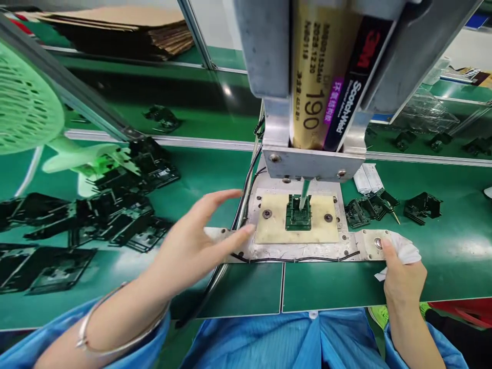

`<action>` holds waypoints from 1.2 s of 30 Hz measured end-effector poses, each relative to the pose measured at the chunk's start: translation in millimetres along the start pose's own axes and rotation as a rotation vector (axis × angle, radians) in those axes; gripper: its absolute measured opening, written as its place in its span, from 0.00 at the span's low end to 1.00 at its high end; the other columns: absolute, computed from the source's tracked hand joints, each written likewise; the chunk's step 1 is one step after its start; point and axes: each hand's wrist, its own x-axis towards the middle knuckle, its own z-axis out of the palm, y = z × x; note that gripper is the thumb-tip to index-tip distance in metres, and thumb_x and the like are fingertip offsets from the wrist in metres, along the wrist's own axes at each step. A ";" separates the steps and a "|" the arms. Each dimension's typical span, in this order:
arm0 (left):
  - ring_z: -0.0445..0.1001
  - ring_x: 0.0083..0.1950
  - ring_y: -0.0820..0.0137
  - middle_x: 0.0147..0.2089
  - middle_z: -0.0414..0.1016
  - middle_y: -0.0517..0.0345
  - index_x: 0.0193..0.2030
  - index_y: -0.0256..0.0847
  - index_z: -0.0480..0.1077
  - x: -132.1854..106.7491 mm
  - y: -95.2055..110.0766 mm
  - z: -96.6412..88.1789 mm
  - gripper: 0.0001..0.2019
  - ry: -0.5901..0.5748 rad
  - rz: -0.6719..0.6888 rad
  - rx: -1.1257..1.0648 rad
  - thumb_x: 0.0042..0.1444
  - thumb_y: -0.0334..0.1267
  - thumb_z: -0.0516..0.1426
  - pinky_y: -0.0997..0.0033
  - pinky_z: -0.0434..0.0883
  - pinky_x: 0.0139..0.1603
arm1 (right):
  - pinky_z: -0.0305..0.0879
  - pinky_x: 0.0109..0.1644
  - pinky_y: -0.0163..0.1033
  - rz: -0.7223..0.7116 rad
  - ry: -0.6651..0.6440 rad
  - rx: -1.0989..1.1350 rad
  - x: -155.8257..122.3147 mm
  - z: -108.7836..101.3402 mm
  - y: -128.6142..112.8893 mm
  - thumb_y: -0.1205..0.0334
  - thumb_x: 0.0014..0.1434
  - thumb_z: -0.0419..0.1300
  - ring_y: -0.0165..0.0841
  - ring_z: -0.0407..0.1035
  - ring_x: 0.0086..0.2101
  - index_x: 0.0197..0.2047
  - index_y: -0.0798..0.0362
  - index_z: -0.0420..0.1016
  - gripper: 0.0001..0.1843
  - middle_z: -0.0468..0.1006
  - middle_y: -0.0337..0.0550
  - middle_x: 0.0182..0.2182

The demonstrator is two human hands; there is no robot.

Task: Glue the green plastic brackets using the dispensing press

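My left hand (196,243) is open, thumb and fingers apart, at the left edge of a metal fixture (251,246) with nothing in it. My right hand (403,282) has its fingers closed round a crumpled white wipe (406,249), and its thumb lies at a round metal button (378,243) on the fixture's right end. Between the hands, a small green circuit-board part (294,221) sits on a cream plate (269,233). A thin dispensing tip (305,192) points down onto that part, below an upright adhesive cartridge (315,77) in a metal holder (315,161).
Dark green parts lie in a pile (126,212) on the left, near a green fan (31,97). More small parts (371,207) and a white packet (368,178) are to the right. Black cables (246,189) run beside the fixture. Cardboard sheets (126,20) sit on the back shelf.
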 end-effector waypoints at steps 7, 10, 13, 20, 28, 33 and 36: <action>0.69 0.62 0.51 0.60 0.71 0.44 0.59 0.39 0.64 48.8 23.2 48.8 0.36 -0.482 0.111 -0.228 0.46 0.50 0.68 0.48 0.64 0.66 | 0.70 0.50 0.48 0.031 0.000 0.010 -3.8 2.2 -8.2 0.44 0.47 0.72 0.47 0.76 0.45 0.42 0.56 0.82 0.27 0.82 0.51 0.42; 0.73 0.56 0.56 0.53 0.74 0.46 0.52 0.39 0.67 54.4 25.3 56.7 0.27 -0.512 0.094 -0.452 0.47 0.46 0.68 0.50 0.67 0.64 | 0.71 0.47 0.47 0.047 -0.009 0.015 -3.1 1.9 -7.0 0.45 0.47 0.72 0.47 0.76 0.45 0.43 0.56 0.82 0.27 0.82 0.52 0.43; 0.75 0.50 0.60 0.47 0.76 0.51 0.46 0.40 0.68 52.4 30.3 51.8 0.25 -0.564 -0.039 -0.601 0.45 0.47 0.69 0.56 0.70 0.58 | 0.72 0.44 0.45 0.067 -0.015 0.004 -2.3 0.9 -6.5 0.45 0.46 0.72 0.46 0.76 0.42 0.44 0.56 0.82 0.27 0.83 0.51 0.41; 0.53 0.23 0.75 0.22 0.54 0.66 0.24 0.40 0.61 34.7 36.3 30.3 0.30 -0.882 -0.412 -0.428 0.47 0.67 0.63 0.73 0.53 0.23 | 0.72 0.44 0.46 0.087 -0.025 0.001 -2.1 0.4 -9.2 0.41 0.45 0.72 0.44 0.76 0.38 0.43 0.57 0.82 0.30 0.83 0.49 0.36; 0.76 0.46 0.59 0.49 0.74 0.50 0.52 0.42 0.68 -10.1 24.8 -11.3 0.28 -0.668 -0.276 -0.469 0.47 0.51 0.69 0.60 0.75 0.48 | 0.72 0.48 0.47 0.080 -0.007 -0.013 -2.9 -1.0 -8.6 0.42 0.45 0.72 0.46 0.76 0.42 0.43 0.57 0.82 0.29 0.82 0.51 0.40; 0.75 0.52 0.61 0.54 0.72 0.52 0.58 0.49 0.65 -46.0 25.5 -24.5 0.27 -0.258 0.021 -0.455 0.53 0.39 0.68 0.61 0.75 0.56 | 0.71 0.51 0.51 0.064 0.062 -0.115 0.3 -8.7 6.1 0.41 0.47 0.72 0.51 0.74 0.46 0.45 0.59 0.81 0.31 0.81 0.54 0.43; 0.71 0.57 0.63 0.56 0.70 0.54 0.60 0.52 0.65 -52.2 29.3 -27.7 0.28 -0.173 0.276 -0.471 0.54 0.33 0.67 0.66 0.73 0.59 | 0.72 0.46 0.53 -0.006 0.055 -0.180 7.3 -18.0 27.3 0.39 0.47 0.70 0.55 0.74 0.45 0.49 0.61 0.79 0.36 0.81 0.56 0.43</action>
